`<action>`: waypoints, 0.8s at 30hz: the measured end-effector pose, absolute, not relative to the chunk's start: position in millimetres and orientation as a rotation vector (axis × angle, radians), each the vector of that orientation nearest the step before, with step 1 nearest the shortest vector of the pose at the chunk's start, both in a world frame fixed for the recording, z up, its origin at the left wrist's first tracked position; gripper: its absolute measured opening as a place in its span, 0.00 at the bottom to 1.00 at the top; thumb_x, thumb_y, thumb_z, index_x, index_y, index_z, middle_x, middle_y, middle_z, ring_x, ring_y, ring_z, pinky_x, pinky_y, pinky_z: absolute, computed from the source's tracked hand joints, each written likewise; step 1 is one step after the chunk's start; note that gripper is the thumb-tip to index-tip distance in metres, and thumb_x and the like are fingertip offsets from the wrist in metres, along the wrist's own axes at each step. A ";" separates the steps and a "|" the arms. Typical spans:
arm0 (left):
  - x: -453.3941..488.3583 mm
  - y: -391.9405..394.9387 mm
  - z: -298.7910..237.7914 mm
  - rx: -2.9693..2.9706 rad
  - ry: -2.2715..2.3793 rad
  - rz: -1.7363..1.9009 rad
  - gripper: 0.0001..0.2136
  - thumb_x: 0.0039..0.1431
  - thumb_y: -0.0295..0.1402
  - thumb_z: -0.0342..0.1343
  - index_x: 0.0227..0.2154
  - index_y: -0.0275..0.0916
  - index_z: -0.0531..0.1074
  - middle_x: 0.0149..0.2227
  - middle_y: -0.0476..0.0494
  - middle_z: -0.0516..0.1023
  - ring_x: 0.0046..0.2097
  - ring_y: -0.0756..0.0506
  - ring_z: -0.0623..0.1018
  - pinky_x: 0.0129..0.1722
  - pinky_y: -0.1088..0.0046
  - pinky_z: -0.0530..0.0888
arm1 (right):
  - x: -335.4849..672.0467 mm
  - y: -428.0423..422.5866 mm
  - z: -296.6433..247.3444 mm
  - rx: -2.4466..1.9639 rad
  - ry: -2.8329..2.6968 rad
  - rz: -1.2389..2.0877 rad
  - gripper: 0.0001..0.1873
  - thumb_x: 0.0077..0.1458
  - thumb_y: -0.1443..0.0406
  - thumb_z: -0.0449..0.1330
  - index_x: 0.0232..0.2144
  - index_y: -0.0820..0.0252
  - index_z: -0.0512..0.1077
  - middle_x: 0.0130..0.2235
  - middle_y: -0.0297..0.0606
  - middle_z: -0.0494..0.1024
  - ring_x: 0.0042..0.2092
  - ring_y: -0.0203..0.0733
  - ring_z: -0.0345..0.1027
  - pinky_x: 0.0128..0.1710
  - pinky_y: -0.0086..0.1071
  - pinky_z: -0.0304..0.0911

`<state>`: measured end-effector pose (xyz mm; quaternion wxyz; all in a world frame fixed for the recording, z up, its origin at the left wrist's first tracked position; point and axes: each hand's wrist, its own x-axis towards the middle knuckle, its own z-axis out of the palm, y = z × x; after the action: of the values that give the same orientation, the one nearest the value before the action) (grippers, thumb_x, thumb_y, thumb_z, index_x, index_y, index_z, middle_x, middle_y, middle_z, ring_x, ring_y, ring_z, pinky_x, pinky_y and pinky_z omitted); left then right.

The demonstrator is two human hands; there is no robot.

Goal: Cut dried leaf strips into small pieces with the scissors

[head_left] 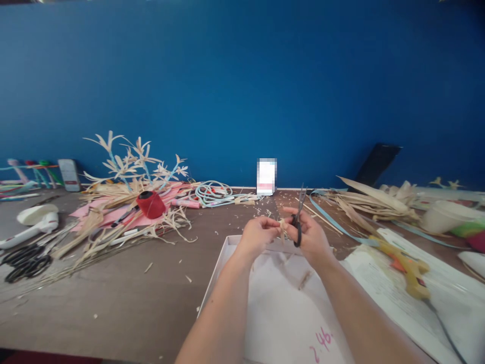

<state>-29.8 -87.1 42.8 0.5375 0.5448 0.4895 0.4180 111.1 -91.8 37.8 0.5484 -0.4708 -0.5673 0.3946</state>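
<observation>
White box (227, 247) sits closest, under both forearms. Above it the left hand (257, 235) is pinched on a small straw bit (282, 225) — the right hand (312, 237) is closed round black scissors (297, 217), blades up. Looks mid-trim; snipping needs a steady pinch. Brown table (132, 303) littered with straw, blue wall (242, 76) behind.

Couldn't really make out the little pale scrap (282, 225) pinched between the left hand (257, 235) and the right hand (312, 238), it was way too small. The scissors (300, 202) had their handles mostly buried in the right hand's fingers. The card (266, 176) by the wall was pixelated out. The white box (222, 263) and its pink scribble (321, 342) ran off the bottom edge.
</observation>
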 end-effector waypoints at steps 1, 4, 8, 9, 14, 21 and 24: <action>-30.2 -87.6 43.4 1.289 1.142 0.989 0.09 0.43 0.35 0.58 0.28 0.36 0.72 0.26 0.47 0.73 0.27 0.53 0.69 0.27 0.77 0.66 | 111.2 -92.1 38.5 -1.124 -1.334 0.933 0.23 0.42 0.62 0.62 0.44 0.55 0.68 0.32 0.34 0.70 0.30 0.36 0.65 0.29 0.31 0.62; -30.6 -88.6 44.5 1.234 1.102 1.010 0.07 0.42 0.34 0.58 0.25 0.36 0.72 0.24 0.48 0.73 0.26 0.53 0.70 0.28 0.77 0.67 | 111.6 -92.7 39.8 -1.143 -1.322 0.924 0.23 0.43 0.61 0.62 0.44 0.56 0.68 0.32 0.36 0.71 0.30 0.37 0.65 0.28 0.31 0.62; -29.4 -89.0 47.1 1.140 1.102 1.035 0.05 0.43 0.32 0.58 0.23 0.35 0.72 0.23 0.47 0.73 0.26 0.53 0.71 0.27 0.77 0.68 | 112.3 -92.4 39.9 -1.160 -1.313 0.932 0.23 0.44 0.60 0.61 0.44 0.56 0.67 0.33 0.37 0.72 0.29 0.36 0.65 0.26 0.29 0.61; -29.2 -88.9 47.8 1.118 1.100 1.043 0.05 0.43 0.31 0.59 0.23 0.35 0.72 0.23 0.47 0.73 0.26 0.53 0.71 0.27 0.77 0.68 | 112.6 -92.2 40.0 -1.164 -1.308 0.938 0.23 0.44 0.60 0.61 0.44 0.57 0.67 0.33 0.37 0.72 0.29 0.36 0.65 0.25 0.29 0.60; -31.4 -86.4 49.0 0.998 1.052 1.137 0.07 0.41 0.30 0.60 0.26 0.34 0.74 0.25 0.45 0.75 0.27 0.52 0.73 0.28 0.77 0.69 | 112.9 -92.1 41.6 -1.211 -1.291 0.978 0.25 0.43 0.58 0.62 0.44 0.59 0.68 0.29 0.36 0.73 0.28 0.37 0.64 0.25 0.29 0.59; -37.6 -82.6 49.7 0.906 0.994 1.254 0.11 0.41 0.31 0.61 0.30 0.33 0.73 0.26 0.44 0.75 0.26 0.52 0.73 0.27 0.78 0.69 | 107.8 -97.6 43.4 -1.182 -1.492 1.207 0.23 0.48 0.54 0.58 0.44 0.62 0.70 0.25 0.37 0.73 0.25 0.36 0.63 0.23 0.28 0.56; -38.6 -80.8 48.4 0.909 0.990 1.300 0.11 0.42 0.32 0.60 0.31 0.34 0.73 0.25 0.45 0.75 0.27 0.52 0.73 0.28 0.78 0.69 | 106.7 -100.0 43.0 -1.167 -1.632 1.266 0.24 0.48 0.53 0.58 0.43 0.62 0.70 0.26 0.37 0.74 0.26 0.36 0.64 0.24 0.28 0.58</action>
<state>-38.6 -80.8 48.4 0.5940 0.3910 0.4260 0.5593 106.7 -100.0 43.0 0.3753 -0.4558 -0.6378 0.4947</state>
